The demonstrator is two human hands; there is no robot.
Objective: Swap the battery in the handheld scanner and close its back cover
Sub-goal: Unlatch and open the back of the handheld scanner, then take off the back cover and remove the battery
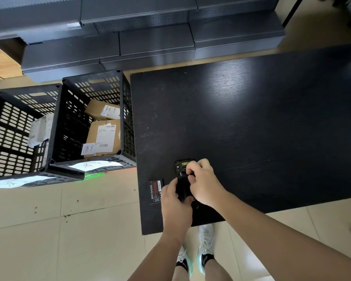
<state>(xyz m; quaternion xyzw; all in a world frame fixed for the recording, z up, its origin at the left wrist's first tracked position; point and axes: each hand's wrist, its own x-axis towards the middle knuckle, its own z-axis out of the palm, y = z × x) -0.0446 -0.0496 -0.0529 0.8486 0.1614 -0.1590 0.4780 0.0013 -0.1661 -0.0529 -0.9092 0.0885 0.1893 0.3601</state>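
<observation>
Both hands cover most of the scanner (182, 169), so its back cover and battery bay cannot be made out. The left hand (175, 201) overlaps the spare battery (155, 190), whose label print is too small to read.

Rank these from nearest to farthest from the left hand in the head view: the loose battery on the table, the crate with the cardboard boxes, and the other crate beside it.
From the left hand:
1. Loose battery, flat on the table just left of the hand.
2. Crate with cardboard boxes, on the floor against the table's left edge.
3. Other crate, farthest left.
</observation>
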